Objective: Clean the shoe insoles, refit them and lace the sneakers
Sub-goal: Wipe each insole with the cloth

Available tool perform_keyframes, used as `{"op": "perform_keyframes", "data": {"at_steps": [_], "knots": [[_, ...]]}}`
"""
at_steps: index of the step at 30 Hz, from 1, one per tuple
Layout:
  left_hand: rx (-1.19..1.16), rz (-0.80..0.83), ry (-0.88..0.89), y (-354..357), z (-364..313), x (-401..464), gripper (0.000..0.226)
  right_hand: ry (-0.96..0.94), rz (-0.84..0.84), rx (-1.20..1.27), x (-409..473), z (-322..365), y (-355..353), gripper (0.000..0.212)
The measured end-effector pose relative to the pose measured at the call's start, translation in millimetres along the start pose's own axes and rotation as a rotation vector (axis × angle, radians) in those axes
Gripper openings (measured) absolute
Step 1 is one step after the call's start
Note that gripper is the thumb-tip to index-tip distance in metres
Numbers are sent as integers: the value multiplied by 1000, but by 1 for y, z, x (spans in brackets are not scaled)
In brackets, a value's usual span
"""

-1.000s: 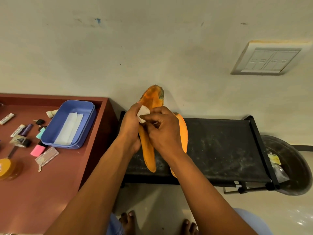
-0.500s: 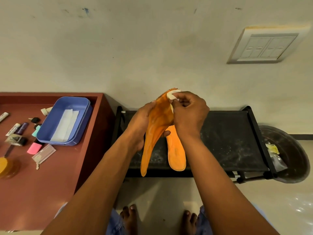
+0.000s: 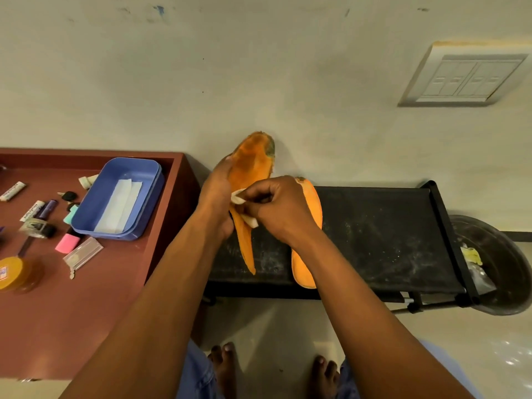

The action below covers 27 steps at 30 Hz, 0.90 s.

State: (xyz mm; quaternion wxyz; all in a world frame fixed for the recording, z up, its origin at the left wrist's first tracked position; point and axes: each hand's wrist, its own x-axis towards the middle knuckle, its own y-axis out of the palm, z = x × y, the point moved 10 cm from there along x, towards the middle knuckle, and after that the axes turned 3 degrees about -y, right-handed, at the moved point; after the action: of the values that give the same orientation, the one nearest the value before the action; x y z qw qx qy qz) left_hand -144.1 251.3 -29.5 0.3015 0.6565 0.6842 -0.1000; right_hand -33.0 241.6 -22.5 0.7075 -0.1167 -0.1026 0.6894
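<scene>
Left hand [image 3: 217, 197] is gripping the orange insole [image 3: 250, 174] upright as backing while right hand [image 3: 276, 208], fingers pinching the white wipe [image 3: 239, 197], is scrubbing its face.

Red-brown worktop [image 3: 86, 312], left: blue tray [image 3: 149, 208] holding a white sheet [image 3: 121, 205]; beside it a pink eraser [image 3: 67, 243], clear plastic case [image 3: 83, 253], orange-lidded jar [image 3: 11, 273], small tubes and keys. Black dusty bench [image 3: 383, 234], right: one orange insole [image 3: 305, 269] lying flat on it.
</scene>
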Motion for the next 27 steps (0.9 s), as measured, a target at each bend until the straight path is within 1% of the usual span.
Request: {"op": "perform_keyframes", "data": {"at_steps": [3, 5, 7, 10, 14, 18, 21, 23, 24, 27], "knots": [[-30, -48, 15, -12, -6, 3, 46, -4, 83, 62, 0, 0, 11, 15], [-45, -48, 6, -11, -5, 2, 46, -8, 50, 54, 0, 1, 7, 12], [-41, -27, -10, -5, -1, 1, 44, -9, -32, 6, -1, -1, -1, 10], [-3, 58, -45, 12, 8, -3, 45, 1, -195, -42, -2, -5, -20, 9], [107, 145, -49, 28, 14, -8, 40, -24, -389, -105, -5, -1, -48, 11], [190, 168, -61, 33, 19, -10, 41, -2, -592, -173, -12, -1, -81, 14], [185, 178, -85, 34, 24, -11, 43, 30, -704, -152, -18, -5, -96, 13], [176, 173, -79, 34, 23, -10, 43, 44, -706, -130, -19, -6, -98, 13], [172, 165, -68, 33, 22, -9, 42, 55, -677, -128, -17, -7, -95, 14], [143, 136, -14, 29, 15, -5, 37, 105, -479, -137, -10, -8, -74, 14]]}}
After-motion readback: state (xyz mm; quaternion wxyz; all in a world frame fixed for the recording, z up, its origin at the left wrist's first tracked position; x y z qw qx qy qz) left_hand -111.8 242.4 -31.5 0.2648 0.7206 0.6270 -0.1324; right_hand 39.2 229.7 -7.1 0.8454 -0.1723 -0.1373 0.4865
